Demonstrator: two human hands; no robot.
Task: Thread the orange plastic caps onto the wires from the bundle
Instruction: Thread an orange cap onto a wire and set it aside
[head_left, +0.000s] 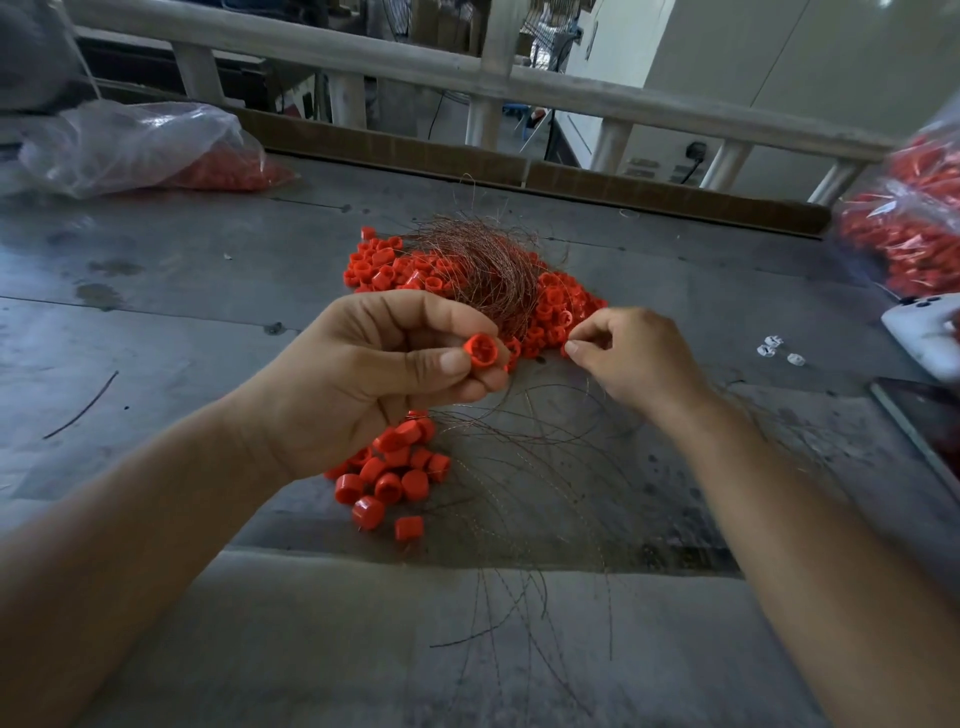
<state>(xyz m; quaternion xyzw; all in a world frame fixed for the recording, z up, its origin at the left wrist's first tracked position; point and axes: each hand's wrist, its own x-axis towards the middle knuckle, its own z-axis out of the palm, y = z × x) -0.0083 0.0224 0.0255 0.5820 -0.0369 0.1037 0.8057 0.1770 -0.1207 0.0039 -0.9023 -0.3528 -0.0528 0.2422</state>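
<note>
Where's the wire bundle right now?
Head view, centre of the table: the wire bundle lies on the pile of loose orange caps, just beyond the left hand.

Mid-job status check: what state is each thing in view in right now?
Left hand: pinches one orange cap, open end toward the camera.
Right hand: fingertips pinched together beside the loose caps; contents too fine to tell.
Wire bundle: tangled, lying across the loose caps.
Near caps: heaped on the table below the left hand.
Left bag: slumped, partly filled with caps.
Right bag: filled with caps, blurred.
</note>
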